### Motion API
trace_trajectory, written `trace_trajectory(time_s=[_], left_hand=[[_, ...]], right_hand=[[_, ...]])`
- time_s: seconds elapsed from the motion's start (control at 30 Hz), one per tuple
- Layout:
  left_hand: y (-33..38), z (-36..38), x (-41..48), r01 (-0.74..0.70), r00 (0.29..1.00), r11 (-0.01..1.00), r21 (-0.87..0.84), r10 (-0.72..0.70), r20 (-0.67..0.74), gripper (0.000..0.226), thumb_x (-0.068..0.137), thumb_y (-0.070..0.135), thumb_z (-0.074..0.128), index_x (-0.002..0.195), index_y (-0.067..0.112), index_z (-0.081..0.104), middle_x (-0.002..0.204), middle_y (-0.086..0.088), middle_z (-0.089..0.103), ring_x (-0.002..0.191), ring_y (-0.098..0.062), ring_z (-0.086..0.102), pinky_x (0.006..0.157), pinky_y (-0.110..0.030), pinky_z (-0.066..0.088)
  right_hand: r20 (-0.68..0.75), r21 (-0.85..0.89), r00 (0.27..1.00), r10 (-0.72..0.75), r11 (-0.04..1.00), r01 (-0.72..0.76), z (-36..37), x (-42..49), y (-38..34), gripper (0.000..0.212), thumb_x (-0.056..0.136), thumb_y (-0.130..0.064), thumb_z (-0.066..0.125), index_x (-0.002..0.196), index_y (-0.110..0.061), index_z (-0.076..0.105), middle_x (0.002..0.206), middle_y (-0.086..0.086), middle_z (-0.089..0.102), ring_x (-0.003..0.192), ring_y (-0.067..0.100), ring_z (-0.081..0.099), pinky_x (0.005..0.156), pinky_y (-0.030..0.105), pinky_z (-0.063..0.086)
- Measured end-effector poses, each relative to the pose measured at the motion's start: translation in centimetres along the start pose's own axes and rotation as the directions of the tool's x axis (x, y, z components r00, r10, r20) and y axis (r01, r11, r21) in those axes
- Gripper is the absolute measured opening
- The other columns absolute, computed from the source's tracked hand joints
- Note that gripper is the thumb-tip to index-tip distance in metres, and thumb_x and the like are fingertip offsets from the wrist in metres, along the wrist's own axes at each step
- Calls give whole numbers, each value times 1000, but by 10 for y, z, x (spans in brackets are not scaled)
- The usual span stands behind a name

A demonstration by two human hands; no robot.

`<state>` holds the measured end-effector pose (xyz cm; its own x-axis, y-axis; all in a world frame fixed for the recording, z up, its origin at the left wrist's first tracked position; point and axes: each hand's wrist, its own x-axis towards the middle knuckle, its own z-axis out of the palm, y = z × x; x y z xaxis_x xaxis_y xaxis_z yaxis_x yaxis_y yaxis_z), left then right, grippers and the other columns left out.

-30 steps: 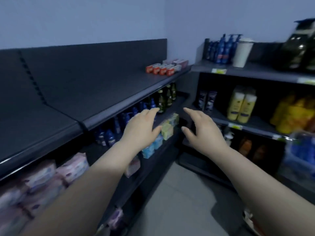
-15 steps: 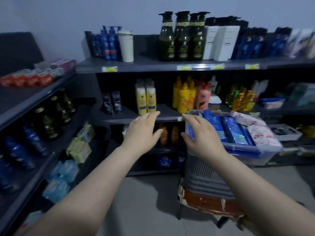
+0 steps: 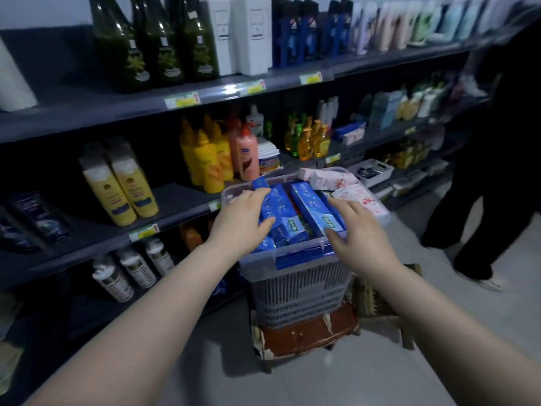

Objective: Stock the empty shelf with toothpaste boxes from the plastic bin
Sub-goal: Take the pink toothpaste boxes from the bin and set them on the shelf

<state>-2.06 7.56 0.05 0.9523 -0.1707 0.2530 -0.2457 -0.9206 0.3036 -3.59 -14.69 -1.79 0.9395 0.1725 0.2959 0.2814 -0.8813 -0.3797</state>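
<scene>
Both hands have swung from mid-air onto the clear plastic bin (image 3: 295, 260): left hand (image 3: 241, 222) and right hand (image 3: 355, 234), fingers spread, grasping nothing, over glossy blue toothpaste boxes (image 3: 314, 209) inside; best pinch one box's long sides

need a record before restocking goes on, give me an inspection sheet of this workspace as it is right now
surface: grey tiled floor; clear plastic bin sits on a grey slatted basket, on a worn brown stool
job's things: blue toothpaste boxes piled in the bin
clutter: pink-and-white packs in the bin's far right end
hands: left hand open, fingers on a blue box; right hand open over the bin's near rim; neither has closed on a box
cables: nothing seen
surroundings: shelves of bottles, yellow bottles to the left; another person's dark-trousered legs at right
</scene>
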Motion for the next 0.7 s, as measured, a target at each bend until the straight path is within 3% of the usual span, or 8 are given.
trace_trajectory(time_s=[0.33, 0.57, 0.7], left_hand=[[45, 85, 95, -9, 986, 999, -32, 15, 167, 59, 94, 35, 53, 146, 22, 28, 138, -7, 46, 123, -26, 46, 94, -41, 45], [78, 147, 160, 118, 967, 992, -45, -105, 234, 66, 92, 46, 53, 146, 17, 30, 144, -7, 43, 131, -27, 40, 103, -38, 39], [88, 174, 186, 220, 968, 975, -41, -212, 132, 63, 90, 43, 58, 142, 16, 36, 140, -7, 43, 127, -28, 39, 103, -38, 36]], right_hand=[[-5, -18, 967, 255, 967, -255, -6, 63, 114, 54, 93, -25, 55, 143, -17, 38, 143, 6, 44, 130, 25, 39, 104, 37, 34], [132, -49, 961, 243, 970, -238, 8, 134, 184, 58, 92, -29, 57, 145, -14, 37, 143, 11, 42, 130, 32, 38, 105, 39, 33], [222, -55, 956, 189, 982, -181, 24, 166, 207, 57, 90, -26, 58, 143, -16, 39, 139, 10, 44, 126, 32, 39, 102, 42, 36]])
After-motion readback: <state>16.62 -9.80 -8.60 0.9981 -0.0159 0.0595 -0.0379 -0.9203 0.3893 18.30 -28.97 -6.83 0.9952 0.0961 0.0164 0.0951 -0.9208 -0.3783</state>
